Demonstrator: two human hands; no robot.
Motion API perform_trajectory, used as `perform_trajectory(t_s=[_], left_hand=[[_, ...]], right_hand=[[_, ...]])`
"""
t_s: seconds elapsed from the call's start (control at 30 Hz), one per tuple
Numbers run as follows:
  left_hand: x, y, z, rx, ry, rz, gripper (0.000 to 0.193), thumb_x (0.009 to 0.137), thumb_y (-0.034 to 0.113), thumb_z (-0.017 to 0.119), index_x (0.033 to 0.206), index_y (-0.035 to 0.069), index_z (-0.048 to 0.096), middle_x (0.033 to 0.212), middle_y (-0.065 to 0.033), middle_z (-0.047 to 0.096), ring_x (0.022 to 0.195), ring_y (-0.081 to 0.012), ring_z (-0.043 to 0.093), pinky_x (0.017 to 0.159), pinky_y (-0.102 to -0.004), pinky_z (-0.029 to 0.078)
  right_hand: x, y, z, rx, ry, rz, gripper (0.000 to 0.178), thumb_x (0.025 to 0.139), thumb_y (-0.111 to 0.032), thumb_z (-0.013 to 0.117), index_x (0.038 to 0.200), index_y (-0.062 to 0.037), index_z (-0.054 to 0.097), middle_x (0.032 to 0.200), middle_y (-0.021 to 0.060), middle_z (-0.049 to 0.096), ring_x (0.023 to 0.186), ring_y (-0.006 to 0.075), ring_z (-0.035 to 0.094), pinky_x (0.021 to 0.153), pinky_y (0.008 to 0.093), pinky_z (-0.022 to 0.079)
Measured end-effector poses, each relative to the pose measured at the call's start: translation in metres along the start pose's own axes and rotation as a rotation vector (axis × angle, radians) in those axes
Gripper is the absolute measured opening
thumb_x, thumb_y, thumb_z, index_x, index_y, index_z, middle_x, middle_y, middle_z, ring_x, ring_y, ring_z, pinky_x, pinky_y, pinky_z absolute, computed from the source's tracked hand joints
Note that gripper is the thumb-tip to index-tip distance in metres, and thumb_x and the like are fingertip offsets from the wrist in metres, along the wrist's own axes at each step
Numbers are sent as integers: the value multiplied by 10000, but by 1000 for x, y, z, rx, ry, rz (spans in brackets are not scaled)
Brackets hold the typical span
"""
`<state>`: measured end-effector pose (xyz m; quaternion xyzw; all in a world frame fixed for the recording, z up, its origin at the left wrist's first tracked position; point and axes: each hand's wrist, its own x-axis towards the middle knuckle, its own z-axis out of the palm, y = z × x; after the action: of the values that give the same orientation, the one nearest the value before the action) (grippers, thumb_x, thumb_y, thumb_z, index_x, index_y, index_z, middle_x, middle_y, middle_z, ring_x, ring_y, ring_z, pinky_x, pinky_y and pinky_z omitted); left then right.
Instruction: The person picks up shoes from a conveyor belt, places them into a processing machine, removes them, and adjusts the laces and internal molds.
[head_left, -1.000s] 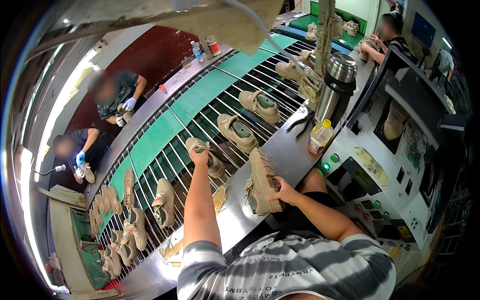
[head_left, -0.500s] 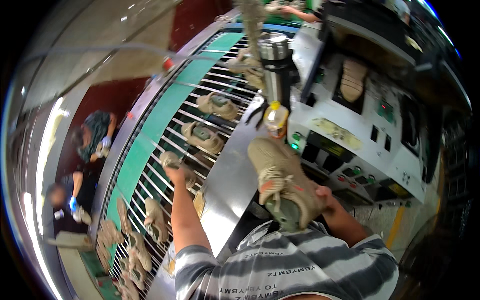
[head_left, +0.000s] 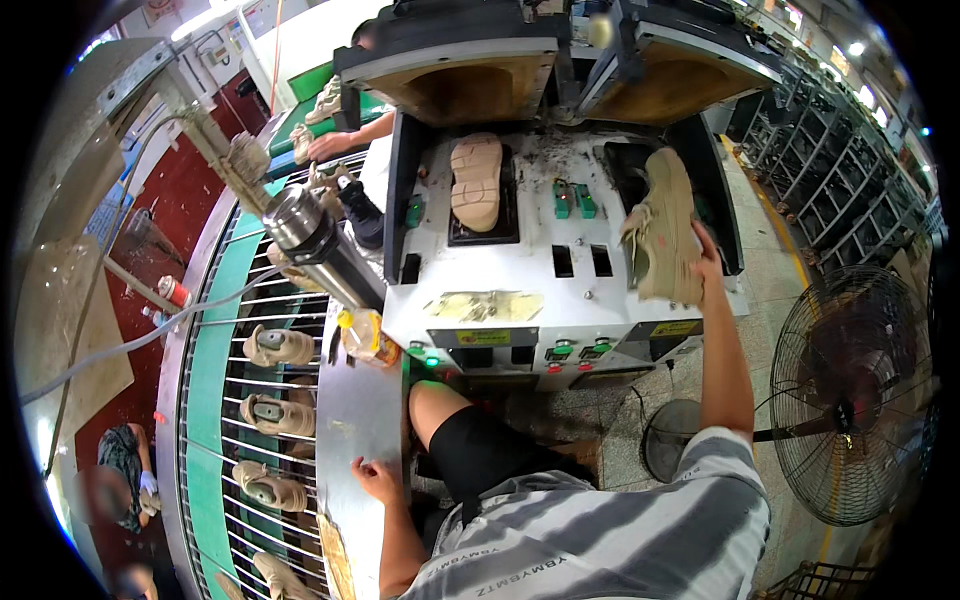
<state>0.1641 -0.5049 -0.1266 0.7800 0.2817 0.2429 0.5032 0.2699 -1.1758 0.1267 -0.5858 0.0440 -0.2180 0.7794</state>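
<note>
shoe (head_left: pixel 668 225), beige and laced, hangs in the grip of a worker's right hand (head_left: pixel 707 268) over the right-hand bay of a white machine (head_left: pixel 530 278). how is it turned?

toe away from the worker, laces to the left, sole to the right. the right hand closes on it near the heel; whether the shoe touches the bay cannot be told from this angle.

and the left hand (head_left: pixel 377 483)?

empty, its fingers loosely parted, at the edge of a steel desk (head_left: pixel 362 415), well apart from the shoe.

what else shows on the machine?

two dark lids, the left lid (head_left: pixel 475 88) and the right lid (head_left: pixel 682 78), stand open, brown inside. beneath the left one, a shoe-shaped beige piece (head_left: pixel 476 185) lies in its bay, and a green button (head_left: pixel 432 362) glows on the front panel.

and across the desk?

a steel flask (head_left: pixel 330 265) and a yellow-capped bottle (head_left: pixel 370 342) stand just beside the machine. farther left, a row of beige shoes (head_left: pixel 277 413) rests on a rack of metal bars (head_left: pixel 270 381), beside a green strip (head_left: pixel 205 400).

others in frame?

a co-worker's bare hand (head_left: pixel 333 145), at the top, near more footwear. at right, a caged fan (head_left: pixel 848 410) stands beyond the worker's arm.
</note>
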Motion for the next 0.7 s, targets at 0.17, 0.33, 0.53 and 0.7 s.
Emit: perform_trajectory(t_s=[0.17,0.33,0.53,0.7], left_hand=[[3,5,5,-51,19,-32,235,855,55,489,1086,26,523,758,-64,515,651,-170,479,605,-322,421],[6,-2,7,207,42,67,191,830,70,518,1009,15,557,740,-88,537,627,-205,490,589,-349,419],[6,3,8,279,75,120,163,828,80,521,970,24,577,718,-88,542,616,-220,501,585,-361,426],[6,1,21,290,64,51,145,825,64,526,951,26,586,741,-105,576,647,-220,542,613,-344,452]], right_hand=[[138,-26,-48,-754,180,-105,650,674,-124,645,1322,-130,585,985,84,618,771,148,570,713,289,467],[210,-18,-30,-1205,133,37,720,615,-266,709,1313,-141,582,1173,168,629,1011,275,622,862,343,487],[212,22,9,-1579,117,328,857,554,-383,747,1367,-224,529,1309,154,570,1203,302,541,971,389,463],[204,16,11,-1598,116,375,817,619,-387,720,1384,-196,508,1351,157,537,1197,323,542,971,398,473]])
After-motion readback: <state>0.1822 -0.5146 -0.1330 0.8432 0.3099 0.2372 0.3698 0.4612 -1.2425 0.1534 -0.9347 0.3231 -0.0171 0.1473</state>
